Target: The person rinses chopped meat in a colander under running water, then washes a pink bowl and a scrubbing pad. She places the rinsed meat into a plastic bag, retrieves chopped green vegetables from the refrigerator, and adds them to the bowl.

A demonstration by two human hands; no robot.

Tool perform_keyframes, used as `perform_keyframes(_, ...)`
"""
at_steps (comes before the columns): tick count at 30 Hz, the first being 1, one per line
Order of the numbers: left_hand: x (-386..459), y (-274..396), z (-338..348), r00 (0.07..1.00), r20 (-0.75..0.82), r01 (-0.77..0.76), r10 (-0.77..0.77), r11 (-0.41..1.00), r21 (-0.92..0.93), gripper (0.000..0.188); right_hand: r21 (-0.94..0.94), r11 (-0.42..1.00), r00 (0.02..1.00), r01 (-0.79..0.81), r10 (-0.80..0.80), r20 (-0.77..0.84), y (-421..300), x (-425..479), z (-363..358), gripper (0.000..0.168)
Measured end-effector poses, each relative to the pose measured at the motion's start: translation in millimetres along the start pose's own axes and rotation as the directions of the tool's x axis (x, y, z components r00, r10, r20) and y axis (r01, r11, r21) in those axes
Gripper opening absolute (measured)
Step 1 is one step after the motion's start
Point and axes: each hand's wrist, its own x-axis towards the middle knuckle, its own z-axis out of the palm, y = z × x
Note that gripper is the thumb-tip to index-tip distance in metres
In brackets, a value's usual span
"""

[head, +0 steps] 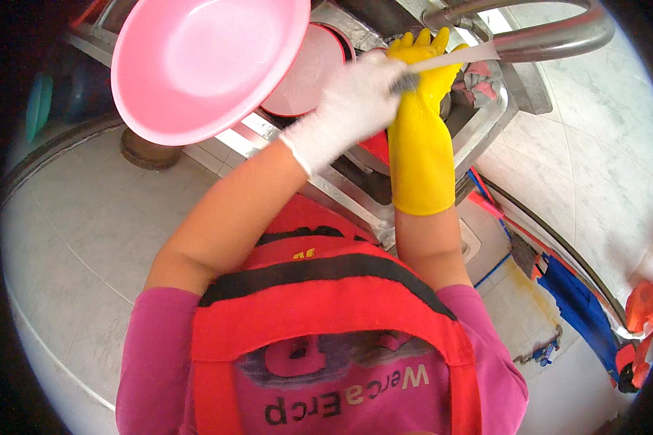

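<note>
My left hand (353,103), in a white glove and blurred, lies across the wrist and palm of the yellow rubber glove on my right hand (422,70). A small dark grey patch (405,83) shows at the left fingertips; whether it is a held thing or part of the glove I cannot tell. The right hand's fingers are spread and hold nothing visible. From the curved metal faucet (555,43) a whitish strip (457,58), apparently running water, reaches both hands. Beneath them is a metal sink (481,147). A pink plastic basin (212,65) is left of the hands.
Partly under the basin is a pale round vessel with a red rim (310,70). A crumpled grey and pink cloth (481,81) lies at the sink's right. White tiled walls (593,130) stand alongside. Blue fabric (577,310) and orange-red items (643,307) are at the lower right.
</note>
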Motion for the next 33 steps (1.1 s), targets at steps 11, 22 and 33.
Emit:
perform_keyframes(11,9.7,-11.0,-1.5,0.999,-0.016,0.037,-0.036,0.999,0.040,0.024,0.074,0.997,1.000,-0.011,0.012,-0.013,-2.5,-7.5,24.3,0.066)
perform_keyframes(22,-9.2,7.4,-10.3,0.996,-0.082,-0.045,0.024,0.961,-0.272,0.021,0.304,0.944,0.987,-0.127,0.089,0.137,-24.4,-28.3,42.5,0.087)
perform_keyframes(33,-45.3,20.5,-69.9,0.985,0.122,-0.101,0.121,0.982,-0.158,0.027,0.585,0.744,0.941,-0.322,0.184,0.285,-46.6,-42.2,90.4,0.073)
